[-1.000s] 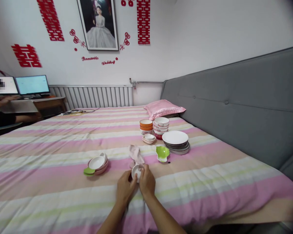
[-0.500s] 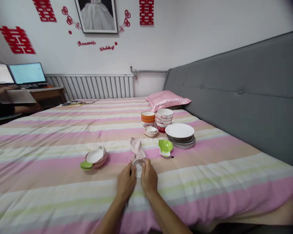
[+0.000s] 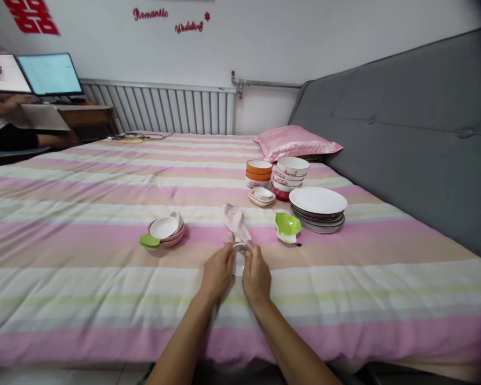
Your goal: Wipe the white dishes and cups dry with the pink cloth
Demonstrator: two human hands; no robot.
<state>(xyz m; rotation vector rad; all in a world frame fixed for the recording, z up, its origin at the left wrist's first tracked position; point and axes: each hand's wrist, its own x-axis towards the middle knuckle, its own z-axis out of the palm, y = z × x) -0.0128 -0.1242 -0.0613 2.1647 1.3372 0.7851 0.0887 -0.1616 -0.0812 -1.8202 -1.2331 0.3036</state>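
My left hand point(image 3: 217, 274) and my right hand point(image 3: 257, 276) are together over the striped bed cover, both closed round a small white dish point(image 3: 239, 262) held on edge between them. A pale pink cloth point(image 3: 235, 225) hangs over the dish's far side and trails away across the cover; my right fingers pinch its near end against the dish. Most of the dish is hidden by my fingers.
To the left sits a stack of small pink and white dishes with a green one point(image 3: 164, 232). On the right are a green leaf dish point(image 3: 287, 225), stacked plates point(image 3: 318, 208), orange bowls point(image 3: 258, 171), patterned bowls point(image 3: 291, 175), small saucers point(image 3: 262, 196), a pink pillow point(image 3: 294, 141). A person point(image 3: 0, 115) sits at a desk far left.
The view has tilted down and swung slightly left, so the wall decorations have slid out of the top. My hands stay together on the dish and cloth, the dish now turned more on edge.
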